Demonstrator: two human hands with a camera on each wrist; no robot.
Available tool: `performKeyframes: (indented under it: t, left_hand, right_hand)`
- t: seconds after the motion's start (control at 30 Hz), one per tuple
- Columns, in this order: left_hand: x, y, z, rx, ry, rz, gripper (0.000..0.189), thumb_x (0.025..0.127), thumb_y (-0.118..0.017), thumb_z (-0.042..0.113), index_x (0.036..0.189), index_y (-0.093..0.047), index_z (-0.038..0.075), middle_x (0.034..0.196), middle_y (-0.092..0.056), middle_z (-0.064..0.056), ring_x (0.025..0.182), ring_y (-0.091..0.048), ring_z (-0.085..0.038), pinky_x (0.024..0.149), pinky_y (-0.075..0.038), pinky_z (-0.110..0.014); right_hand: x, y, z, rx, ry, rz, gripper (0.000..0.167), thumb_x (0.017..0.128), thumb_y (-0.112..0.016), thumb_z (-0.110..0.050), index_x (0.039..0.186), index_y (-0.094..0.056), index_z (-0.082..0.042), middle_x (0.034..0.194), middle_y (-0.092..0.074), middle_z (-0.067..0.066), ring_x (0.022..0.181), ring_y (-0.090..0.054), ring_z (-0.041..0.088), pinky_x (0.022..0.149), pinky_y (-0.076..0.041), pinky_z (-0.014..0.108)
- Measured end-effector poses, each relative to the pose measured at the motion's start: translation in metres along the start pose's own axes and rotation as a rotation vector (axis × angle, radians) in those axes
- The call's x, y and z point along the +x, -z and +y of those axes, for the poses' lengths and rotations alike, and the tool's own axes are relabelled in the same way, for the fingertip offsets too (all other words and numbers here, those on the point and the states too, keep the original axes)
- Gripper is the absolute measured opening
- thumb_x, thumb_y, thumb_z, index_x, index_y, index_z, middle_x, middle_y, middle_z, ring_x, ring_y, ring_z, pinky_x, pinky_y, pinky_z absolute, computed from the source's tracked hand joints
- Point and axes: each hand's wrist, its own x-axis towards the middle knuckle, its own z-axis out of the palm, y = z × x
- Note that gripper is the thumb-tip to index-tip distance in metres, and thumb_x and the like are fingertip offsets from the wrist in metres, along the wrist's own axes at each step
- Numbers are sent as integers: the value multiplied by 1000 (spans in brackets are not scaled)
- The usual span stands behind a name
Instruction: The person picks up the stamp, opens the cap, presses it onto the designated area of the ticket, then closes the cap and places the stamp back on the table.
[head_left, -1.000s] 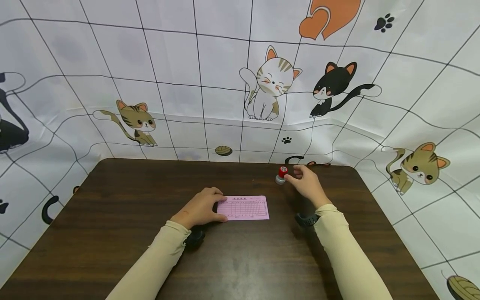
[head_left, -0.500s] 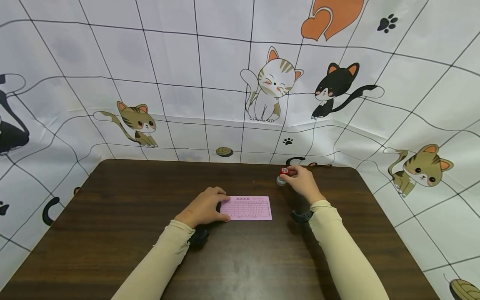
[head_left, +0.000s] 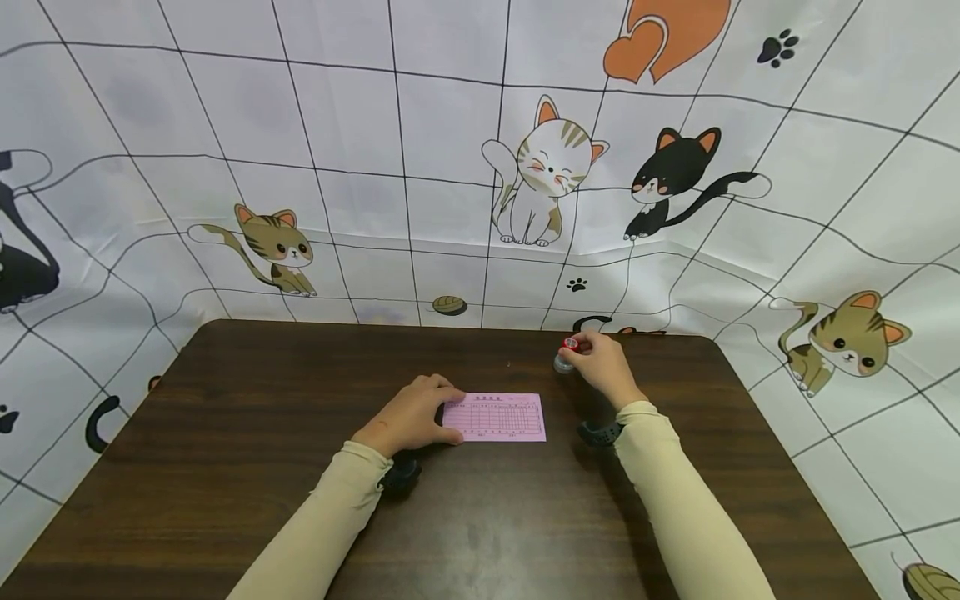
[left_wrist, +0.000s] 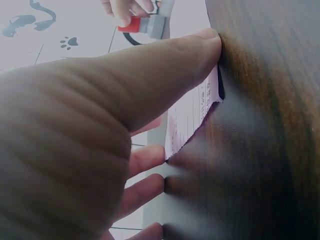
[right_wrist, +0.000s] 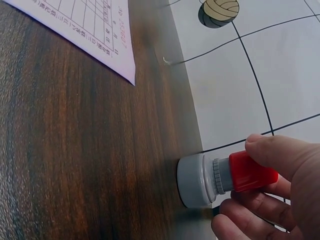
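A pink printed form (head_left: pixel 497 417) lies flat near the middle of the dark wooden table. My left hand (head_left: pixel 417 414) rests at its left end, thumb and fingers spread, with the thumb on the paper's lower corner and fingertips down at the upper one. Farther back to the right stands a self-inking stamp with a red handle (right_wrist: pixel 252 172) and a grey base (right_wrist: pixel 195 181). My right hand (head_left: pixel 604 365) pinches the red handle between thumb and fingers. In the right wrist view the stamp's base sits on the tabletop.
The brown table (head_left: pixel 300 500) ends at a white curtain (head_left: pixel 337 125) printed with cats and grid lines, close behind the stamp. Dark bands circle both wrists, the right one (head_left: pixel 600 433) hanging just above the wood.
My right hand has moved in to the stamp, and its thumb and fingers have closed on the red handle. The left hand stays at the form while the view shifts slightly.
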Motion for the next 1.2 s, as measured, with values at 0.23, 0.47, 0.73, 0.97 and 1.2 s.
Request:
performKeyframes:
  t: [0.23,0.47,0.73,0.97,1.2]
  left_hand:
    - [0,0,0,2,4,3,72,81,-88,43,144,-63,17,141,-59,-7,130,-52,-30,110,-45,-49]
    - [-2,1,-1,4,3,9,72,82,-88,44,144,-62,17,141,-59,-7,130,-52,-30,111,-45,-50]
    - [-5,6,-6,-3,11,48,75,85,-83,51,148,-58,18,146,-55,-7,136,-49,-30,111,-46,-51]
    - [-6,19,-3,-16,2,76,76,88,-80,49,152,-53,17,149,-53,-10,139,-47,-32,112,-44,-53]
    - [-8,27,-1,-48,17,87,79,88,-80,49,154,-51,17,153,-49,-12,142,-44,-34,112,-44,-56]
  right_hand:
    - [-1,1,0,-12,14,14,38,97,-73,-27,120,-67,2,112,-73,21,104,-70,35,89,-57,50]
    - [-3,3,-3,12,17,15,36,97,-74,-27,120,-69,0,112,-74,19,104,-70,33,90,-57,50]
    - [-12,7,-8,54,55,47,33,96,-76,-26,120,-72,-4,111,-72,14,100,-67,29,86,-56,45]
    - [-24,12,-10,97,75,109,33,94,-79,-25,119,-73,-5,107,-72,12,96,-67,27,83,-55,40]
    - [-38,19,-11,124,74,165,38,93,-80,-26,122,-72,-3,107,-72,14,94,-68,25,80,-55,24]
